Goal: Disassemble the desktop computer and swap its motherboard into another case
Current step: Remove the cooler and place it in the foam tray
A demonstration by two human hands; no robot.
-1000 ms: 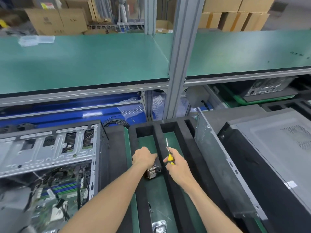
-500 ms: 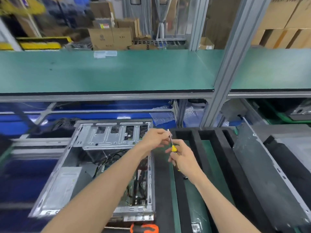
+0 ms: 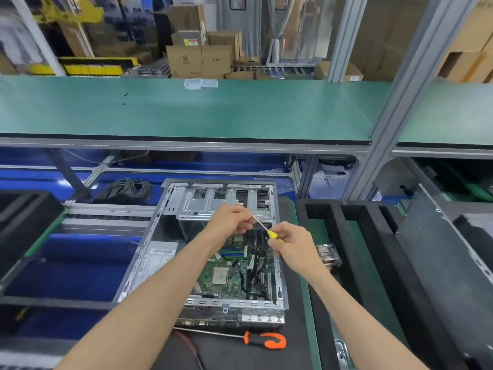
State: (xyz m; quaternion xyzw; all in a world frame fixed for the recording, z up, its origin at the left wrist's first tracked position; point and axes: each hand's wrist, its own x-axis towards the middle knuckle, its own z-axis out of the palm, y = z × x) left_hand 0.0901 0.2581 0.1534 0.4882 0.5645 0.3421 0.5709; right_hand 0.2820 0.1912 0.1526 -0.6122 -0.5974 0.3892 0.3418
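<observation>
The right hand (image 3: 289,244) grips a yellow-handled screwdriver (image 3: 267,230); the left hand (image 3: 229,218) pinches its metal tip. Both hover above the open computer case (image 3: 170,247), centre of the bench; its motherboard (image 3: 226,276) lies exposed inside, near side.

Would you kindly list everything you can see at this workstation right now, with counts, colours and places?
Open computer case: one, grey metal, centre, lying flat.
Motherboard: one, green, inside the case.
Small screwdriver: one, yellow handle, held above the case.
Large screwdriver: one, orange and black handle, lying in front of the case.
Foam tray: one, black, right of the case.
Heatsink: one, silver, in the foam tray.
Cable coil: one, black, behind the case at left.
Shelf: one, green, above the bench.
Cardboard boxes: several, brown, in the background.
Left hand: pinches the small screwdriver's tip.
Right hand: grips its handle.
</observation>
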